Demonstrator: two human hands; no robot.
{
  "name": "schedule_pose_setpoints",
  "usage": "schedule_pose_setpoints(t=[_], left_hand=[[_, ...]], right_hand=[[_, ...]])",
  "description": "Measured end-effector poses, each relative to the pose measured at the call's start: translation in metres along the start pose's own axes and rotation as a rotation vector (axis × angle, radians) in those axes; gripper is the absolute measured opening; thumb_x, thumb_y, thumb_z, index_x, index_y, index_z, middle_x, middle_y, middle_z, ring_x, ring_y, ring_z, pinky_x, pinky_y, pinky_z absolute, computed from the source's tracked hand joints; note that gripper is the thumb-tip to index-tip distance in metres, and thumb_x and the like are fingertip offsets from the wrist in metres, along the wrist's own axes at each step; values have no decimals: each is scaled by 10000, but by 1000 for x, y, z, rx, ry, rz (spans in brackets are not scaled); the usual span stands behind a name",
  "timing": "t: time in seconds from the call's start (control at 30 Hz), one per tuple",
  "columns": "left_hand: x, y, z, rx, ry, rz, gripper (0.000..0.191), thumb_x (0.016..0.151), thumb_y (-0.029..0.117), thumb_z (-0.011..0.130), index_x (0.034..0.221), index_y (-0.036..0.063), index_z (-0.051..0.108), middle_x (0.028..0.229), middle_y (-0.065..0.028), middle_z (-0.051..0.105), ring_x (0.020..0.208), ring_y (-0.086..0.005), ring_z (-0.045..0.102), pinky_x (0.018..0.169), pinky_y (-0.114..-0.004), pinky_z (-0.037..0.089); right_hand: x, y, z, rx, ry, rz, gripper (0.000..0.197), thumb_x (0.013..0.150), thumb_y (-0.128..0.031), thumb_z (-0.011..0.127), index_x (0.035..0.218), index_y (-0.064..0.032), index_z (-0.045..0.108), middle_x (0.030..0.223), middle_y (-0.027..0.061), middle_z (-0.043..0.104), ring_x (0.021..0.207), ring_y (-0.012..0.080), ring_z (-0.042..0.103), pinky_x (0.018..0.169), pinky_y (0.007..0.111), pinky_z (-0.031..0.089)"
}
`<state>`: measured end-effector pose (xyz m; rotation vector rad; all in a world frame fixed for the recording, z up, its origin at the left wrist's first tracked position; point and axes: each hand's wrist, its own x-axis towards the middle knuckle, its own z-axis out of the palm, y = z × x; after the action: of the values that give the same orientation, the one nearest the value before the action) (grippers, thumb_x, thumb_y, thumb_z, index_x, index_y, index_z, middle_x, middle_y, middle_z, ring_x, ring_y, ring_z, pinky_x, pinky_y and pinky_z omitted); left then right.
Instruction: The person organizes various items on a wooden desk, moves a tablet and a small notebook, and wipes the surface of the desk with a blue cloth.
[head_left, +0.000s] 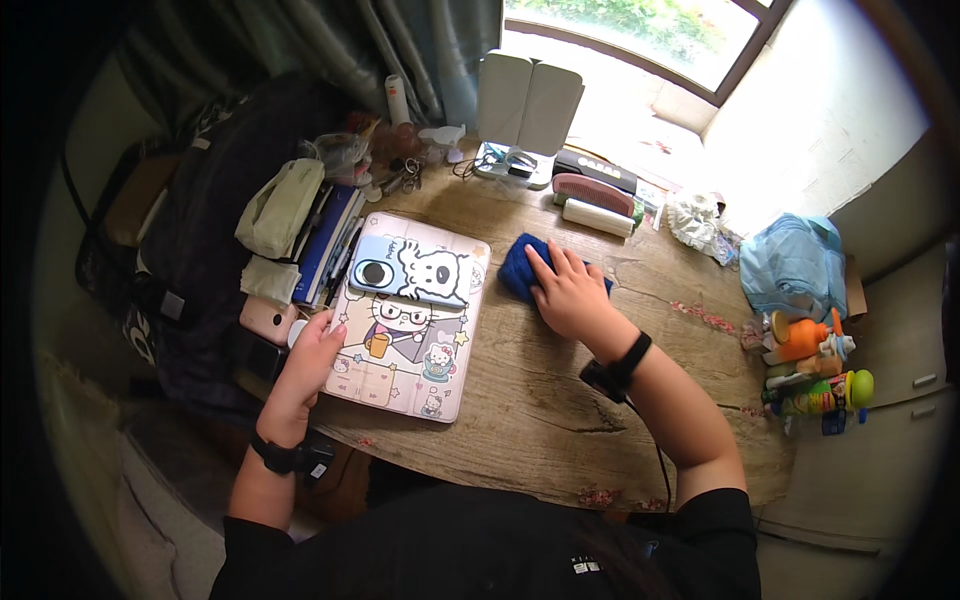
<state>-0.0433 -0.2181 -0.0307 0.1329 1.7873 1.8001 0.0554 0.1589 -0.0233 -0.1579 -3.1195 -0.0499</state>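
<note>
My right hand (566, 292) lies with spread fingers on top of a folded dark blue cloth (516, 270), which rests on the wood-patterned table (525, 390). My left hand (311, 360) grips the left edge of a pink tablet case (405, 390) with cartoon cat pictures, thumb on top and fingers hidden beneath or beside it. On the upper part of the case lies a phone in a light blue and white cartoon dog case (409, 274). Its camera ring faces up.
Left of the tablet case are books (326, 244), a pale pouch (281, 208) and a pink phone (268, 319). A folding mirror (529, 105), a pink comb (592, 193) and a white roll (598, 217) stand along the back. A light blue bag (791, 266) and several bottles (806, 341) line the right side.
</note>
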Motion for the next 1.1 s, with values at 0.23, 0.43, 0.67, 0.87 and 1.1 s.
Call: schedule_pose_setpoints(t=[0.23,0.43,0.67,0.87,1.1], left_hand=[[-17,7,-2,535,-69,228,645,870,125,690,1419,-21,384,1367,-193,505,1268,-241,467,1080,-339,351],[-23,11,8,884,-63,195,889,707,211,836,1447,51,372,1392,-228,368,1291,-350,411,1099,-383,343],[-31,8,26,1050,29,179,986,625,237,883,1459,140,365,1384,-228,355,1305,-402,328,1107,-445,310],[-30,4,24,1139,67,209,900,631,243,878,1399,118,425,1378,-228,359,1296,-418,326,1091,-459,317],[-30,19,35,1283,9,287,772,643,263,864,1303,89,503,1368,-223,376,1271,-409,366,1074,-467,330]], right_hand=[[71,-26,4,37,63,22,639,942,-358,439,1485,-43,323,1559,129,302,1416,287,296,1098,524,262],[77,-17,17,116,151,-67,608,951,-356,435,1498,-118,320,1526,198,332,1423,350,290,1171,477,206],[51,-2,13,100,39,-80,564,974,-336,415,1507,-174,322,1554,186,284,1423,356,287,1171,460,218],[7,39,-8,79,-108,97,599,984,-342,397,1521,-112,262,1557,213,253,1424,355,287,1181,416,216],[-60,127,-4,94,-112,453,628,970,-373,426,1527,-142,252,1571,188,231,1441,326,261,1179,415,216]])
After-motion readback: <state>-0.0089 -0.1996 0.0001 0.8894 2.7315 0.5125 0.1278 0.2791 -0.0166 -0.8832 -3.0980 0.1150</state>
